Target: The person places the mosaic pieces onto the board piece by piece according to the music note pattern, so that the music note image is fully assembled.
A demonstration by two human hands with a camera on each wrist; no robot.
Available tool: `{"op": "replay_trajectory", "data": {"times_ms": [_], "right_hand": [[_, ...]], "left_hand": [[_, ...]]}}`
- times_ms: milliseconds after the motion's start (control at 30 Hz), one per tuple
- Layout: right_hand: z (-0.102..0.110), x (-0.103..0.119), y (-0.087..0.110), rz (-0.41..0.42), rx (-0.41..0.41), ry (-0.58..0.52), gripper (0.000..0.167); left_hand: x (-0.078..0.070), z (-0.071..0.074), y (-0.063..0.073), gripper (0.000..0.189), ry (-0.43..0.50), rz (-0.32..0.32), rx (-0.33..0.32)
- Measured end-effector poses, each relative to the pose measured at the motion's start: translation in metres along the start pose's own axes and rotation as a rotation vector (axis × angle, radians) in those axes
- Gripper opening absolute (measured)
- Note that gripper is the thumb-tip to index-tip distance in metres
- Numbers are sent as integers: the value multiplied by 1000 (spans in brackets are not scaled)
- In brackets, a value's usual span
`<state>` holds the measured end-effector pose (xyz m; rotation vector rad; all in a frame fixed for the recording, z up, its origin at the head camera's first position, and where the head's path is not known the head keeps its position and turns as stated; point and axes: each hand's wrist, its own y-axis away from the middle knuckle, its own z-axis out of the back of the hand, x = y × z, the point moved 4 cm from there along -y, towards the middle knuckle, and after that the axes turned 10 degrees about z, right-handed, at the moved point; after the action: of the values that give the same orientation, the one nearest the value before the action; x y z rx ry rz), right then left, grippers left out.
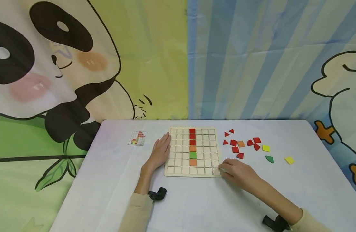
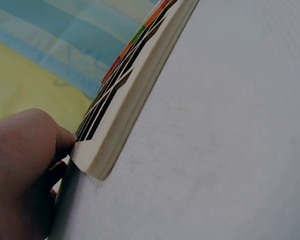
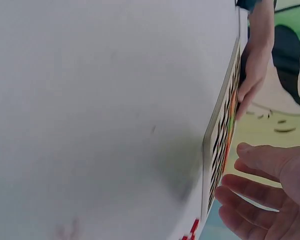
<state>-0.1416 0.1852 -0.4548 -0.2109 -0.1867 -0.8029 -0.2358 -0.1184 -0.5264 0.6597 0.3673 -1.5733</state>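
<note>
Sleeves: beige, nearest the viewer, below the grid board.
Left hand: fingers straight along the board's left edge, thumb touching its near corner.
Right hand: at the board's right edge near the lower corner, thumb apart from relaxed fingers; no piece visible in it, firm contact hard to tell.
Grid board: flat on the surface between the hands, a column of red, orange and green square tiles set in it.
Handling: probably light and stiff; best held by opposite side edges, kept level so the tiles don't slide.
Loose pieces: right of the board; small, likely hard, best pinched by their edges.
Pattern card: left of the board; thin, probably bendable.
</note>
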Motion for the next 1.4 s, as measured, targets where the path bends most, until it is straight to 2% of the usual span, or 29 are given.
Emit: {"op": "replay_trajectory", "data": {"times_ms": [200,333,567,867,1200,1400], "right_hand": [[9,-27,9,-108,-6,29,33],[11,-42,10,-150,0,37,33],[5,-70,8,-223,34,9,26],[4,-78,5,-194,61,-25,20],[1,-78,4,-157,22,41,18],[1,-79,3,-178,24,42,28]], "left_hand": [[2,0,-1,55,-6,-1,-3],[3,-1,-2,55,-8,-6,-8],[2,0,0,54,5,-6,-6],[0,1,3,54,18,-3,-5],[-1,1,4,54,9,-2,-6],[1,1,2,55,-2,3,0]]}}
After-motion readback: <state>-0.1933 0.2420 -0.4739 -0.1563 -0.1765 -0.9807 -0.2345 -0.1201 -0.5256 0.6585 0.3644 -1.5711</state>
